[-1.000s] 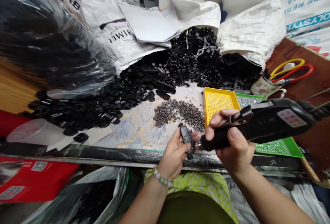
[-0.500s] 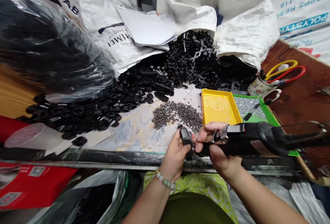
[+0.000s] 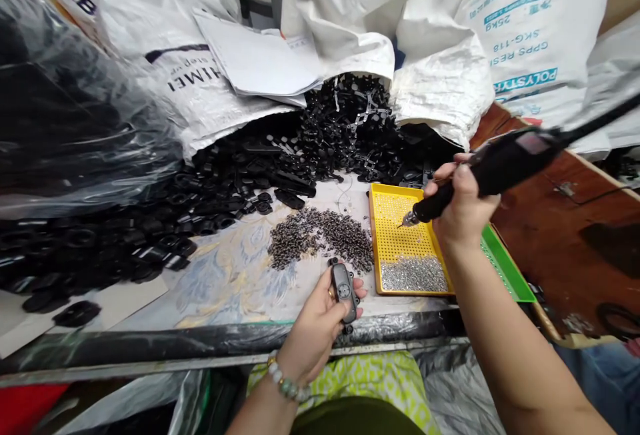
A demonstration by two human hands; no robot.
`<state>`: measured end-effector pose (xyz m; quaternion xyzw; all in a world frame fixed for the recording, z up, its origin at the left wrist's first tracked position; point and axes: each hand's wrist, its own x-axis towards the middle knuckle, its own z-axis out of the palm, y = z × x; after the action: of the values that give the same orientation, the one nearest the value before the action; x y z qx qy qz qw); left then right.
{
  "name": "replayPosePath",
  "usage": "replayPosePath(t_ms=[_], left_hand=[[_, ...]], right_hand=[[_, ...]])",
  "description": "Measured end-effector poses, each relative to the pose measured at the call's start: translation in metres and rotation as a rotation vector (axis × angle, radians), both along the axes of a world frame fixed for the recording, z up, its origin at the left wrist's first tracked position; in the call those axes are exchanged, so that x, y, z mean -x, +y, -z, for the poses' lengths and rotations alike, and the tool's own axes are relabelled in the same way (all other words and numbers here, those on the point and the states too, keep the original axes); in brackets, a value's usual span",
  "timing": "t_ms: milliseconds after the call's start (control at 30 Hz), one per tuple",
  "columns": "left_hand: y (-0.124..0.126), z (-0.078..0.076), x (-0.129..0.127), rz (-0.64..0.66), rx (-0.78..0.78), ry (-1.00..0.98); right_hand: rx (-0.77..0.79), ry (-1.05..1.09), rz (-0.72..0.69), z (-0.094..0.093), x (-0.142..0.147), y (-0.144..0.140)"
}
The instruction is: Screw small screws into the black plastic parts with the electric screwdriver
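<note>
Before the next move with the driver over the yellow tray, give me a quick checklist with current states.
1. Left hand holds the small black part: ok.
2. Part faces up toward the camera: ok.
3. Right hand grips the electric screwdriver: ok.
4. Driver tip sits over the yellow tray: ok.
5. Loose screws lie in the tray's near end: ok.
6. Screw already on the tip: cannot tell, too small.

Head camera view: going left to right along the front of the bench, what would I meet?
Black plastic rings → pile of small screws → left hand holding a small black part → yellow tray → right hand gripping the electric screwdriver.
</note>
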<state>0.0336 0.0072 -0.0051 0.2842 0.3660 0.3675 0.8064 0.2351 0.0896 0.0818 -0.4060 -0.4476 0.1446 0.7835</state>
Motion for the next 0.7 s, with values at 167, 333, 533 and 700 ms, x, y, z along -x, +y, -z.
replayPosePath(t_ms=[167, 333, 533, 700], left_hand=[[0.001, -0.001, 0.003, 0.064, 0.007, -0.048], [0.002, -0.004, 0.004, 0.084, 0.039, -0.044], [0.000, -0.003, 0.004, 0.092, 0.028, -0.053], [0.000, -0.002, 0.002, 0.085, 0.010, -0.036]], right_hand=[[0.046, 0.026, 0.062, 0.038, -0.032, 0.035], [0.099, 0.016, 0.093, 0.047, -0.035, 0.038], [0.095, 0.005, 0.088, 0.050, -0.034, 0.039], [0.056, 0.027, 0.095, 0.036, -0.034, 0.031]])
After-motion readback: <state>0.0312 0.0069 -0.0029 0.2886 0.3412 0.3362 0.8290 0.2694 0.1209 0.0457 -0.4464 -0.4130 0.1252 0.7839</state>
